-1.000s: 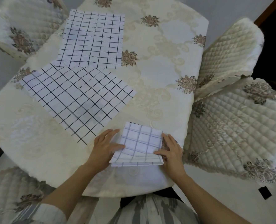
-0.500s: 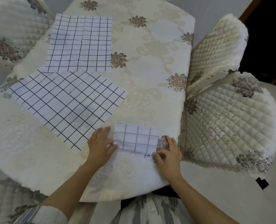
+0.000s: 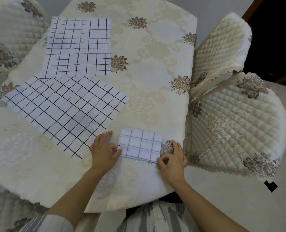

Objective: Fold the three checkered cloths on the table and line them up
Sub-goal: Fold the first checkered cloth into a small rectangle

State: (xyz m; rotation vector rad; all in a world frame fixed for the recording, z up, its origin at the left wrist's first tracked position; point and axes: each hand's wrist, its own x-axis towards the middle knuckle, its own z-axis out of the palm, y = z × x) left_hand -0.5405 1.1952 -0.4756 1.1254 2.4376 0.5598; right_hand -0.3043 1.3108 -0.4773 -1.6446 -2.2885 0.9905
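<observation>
Folded cloth (image 3: 140,144) lay on the surface (image 3: 155,84), seemingly done; the slanted flat cloth (image 3: 63,111) left of it and the far flat cloth (image 3: 77,47) beyond it awaited folding. Left hand (image 3: 103,151) rested open, thumb touching its left edge; right hand (image 3: 171,158) pinched its near right corner. A second earlier it was one fold larger.

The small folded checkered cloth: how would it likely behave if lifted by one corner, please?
Probably floppy: the small folded checkered cloth is thin fabric, so its layers would likely droop and unfold. Likely light; the right hand pinches just its corner. It may slide on the smooth cream tablecloth.
</observation>
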